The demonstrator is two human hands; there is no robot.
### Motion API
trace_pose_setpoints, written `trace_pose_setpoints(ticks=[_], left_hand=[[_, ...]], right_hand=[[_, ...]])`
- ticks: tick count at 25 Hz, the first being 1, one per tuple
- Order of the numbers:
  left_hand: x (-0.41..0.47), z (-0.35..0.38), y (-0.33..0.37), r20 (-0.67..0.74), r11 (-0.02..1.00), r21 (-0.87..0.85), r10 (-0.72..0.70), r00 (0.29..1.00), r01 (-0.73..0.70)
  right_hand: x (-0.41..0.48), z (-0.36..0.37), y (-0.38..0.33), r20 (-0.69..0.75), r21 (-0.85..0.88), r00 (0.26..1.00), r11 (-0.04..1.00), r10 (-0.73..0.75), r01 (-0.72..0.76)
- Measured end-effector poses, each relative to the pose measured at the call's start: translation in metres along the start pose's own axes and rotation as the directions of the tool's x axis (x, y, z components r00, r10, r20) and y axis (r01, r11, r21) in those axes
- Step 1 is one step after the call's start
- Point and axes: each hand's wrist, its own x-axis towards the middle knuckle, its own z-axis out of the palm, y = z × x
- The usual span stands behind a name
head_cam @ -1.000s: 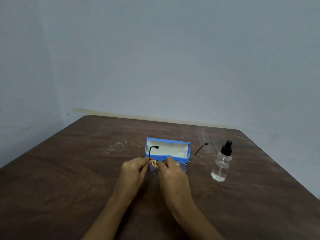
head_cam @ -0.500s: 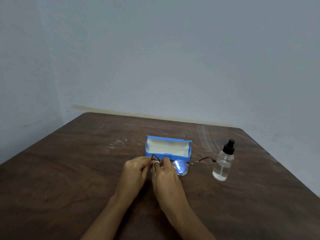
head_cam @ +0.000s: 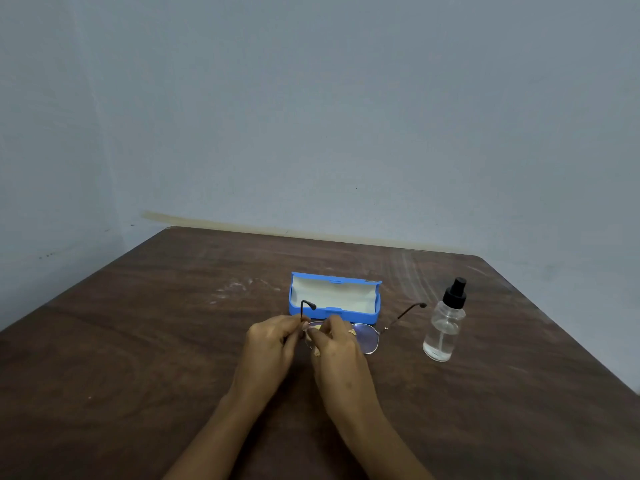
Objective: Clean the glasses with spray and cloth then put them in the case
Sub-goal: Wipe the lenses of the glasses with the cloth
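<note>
Thin-framed round glasses (head_cam: 367,338) are held just above the table in front of the case, their arms unfolded and pointing away from me. My left hand (head_cam: 272,344) pinches the frame at its left hinge. My right hand (head_cam: 337,348) pinches a small yellowish cloth (head_cam: 316,328) against the left lens, which it mostly hides. The right lens shows bare. An open blue case (head_cam: 333,312) with a cream lining lies just behind the glasses. A clear spray bottle (head_cam: 444,327) with a black pump top stands to the right.
Everything sits on a dark brown wooden table (head_cam: 138,358) pushed against a pale blue wall (head_cam: 311,116). The table's right edge runs close past the bottle. White scuff marks show left of the case.
The glasses have tilted back up so both arms stick out again. My right hand's fingers keep shifting the cloth over the left lens. Case and bottle stayed put.
</note>
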Motion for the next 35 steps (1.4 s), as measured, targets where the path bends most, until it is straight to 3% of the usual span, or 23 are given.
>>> trace_pose_setpoints(ticks=[4,10,19,23,28,35], left_hand=[[-0.001,0.001,0.006,0.013,0.998,0.01,0.058,0.998,-0.058],[0.0,-0.001,0.002,-0.01,1.0,-0.017,-0.012,1.0,0.011],[0.0,0.0,-0.001,-0.029,0.998,0.035,-0.045,0.999,0.046],[0.001,-0.001,0.001,-0.035,0.999,0.031,-0.032,0.999,0.033],[0.003,-0.001,0.005,-0.048,0.999,0.048,0.007,0.999,-0.005],[0.0,-0.001,0.013,-0.034,0.996,0.03,0.087,0.996,-0.086]], right_hand=[[0.001,0.0,0.001,-0.054,-0.027,0.996,0.997,0.076,-0.077],[-0.001,-0.004,-0.002,-0.035,0.08,0.999,0.997,-0.019,0.022],[-0.011,-0.015,-0.003,0.017,0.063,0.995,0.993,-0.099,0.098],[-0.015,-0.014,-0.002,0.03,0.006,0.998,0.999,-0.048,0.048],[-0.016,-0.016,-0.013,-0.108,-0.143,0.994,0.989,0.009,-0.024],[0.001,-0.005,-0.003,-0.114,-0.093,0.988,0.989,0.107,-0.118]])
